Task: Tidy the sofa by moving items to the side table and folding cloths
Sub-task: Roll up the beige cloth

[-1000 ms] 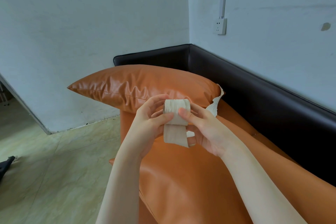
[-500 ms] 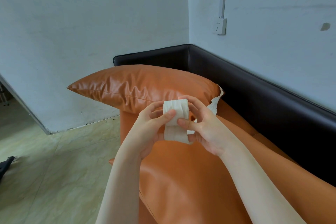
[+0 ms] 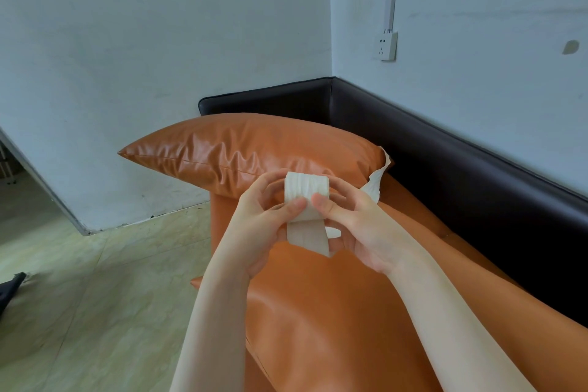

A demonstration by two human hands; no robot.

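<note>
Both hands are raised together above the orange sofa seat (image 3: 334,321) and clamp one item between them: a cream cloth strip (image 3: 307,200), partly wound into a roll. The left hand (image 3: 261,232) grips the strip from the left side, thumb laid across the front face just below the rolled part, fingers curled behind it. The right hand (image 3: 359,226) grips from the right side, thumb tip pressing the front face beside the left thumb, fingers curled round the back. The two thumb tips lie just beside each other; whether they touch cannot be told.

The rolled part sits at the top, above the thumbs, and shows fine lengthwise creases. A flat free tail hangs down below the thumbs between the palms, clear of the seat.

An orange leather-look cushion (image 3: 248,153) lies at the far end of the seat, directly behind the hands. At the right corner of the cushion a second piece of pale cloth (image 3: 377,180) protrudes, wedged between the cushion and the dark backrest (image 3: 445,169); how far it extends is hidden.

The sofa stands in a room corner against white walls. A wall socket (image 3: 385,45) with a vertical conduit sits on the right wall. A tiled floor (image 3: 95,296) lies to the left, with a dark object (image 3: 9,289) at the frame edge
</note>
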